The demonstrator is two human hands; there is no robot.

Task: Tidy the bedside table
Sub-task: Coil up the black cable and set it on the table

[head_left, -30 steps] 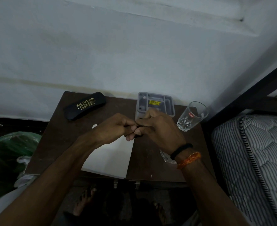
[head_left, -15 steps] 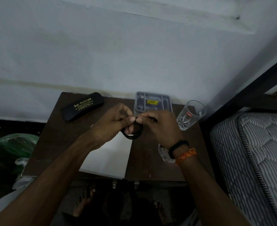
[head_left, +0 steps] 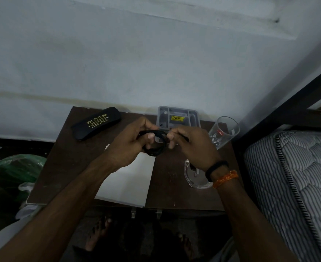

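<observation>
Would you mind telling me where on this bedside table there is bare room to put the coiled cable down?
Bare wood lies on the bedside table left of the white paper, below the spectacle case, and in a strip between paper and clear dish. The back right is crowded: grey organiser, glass, dish.

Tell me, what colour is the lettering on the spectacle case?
Gold-yellow lettering on the black spectacle case, seen in the head view.

You hold a coiled black cable in loops above the dark bedside table, just at six o'clock of the grey organiser tray.
</observation>
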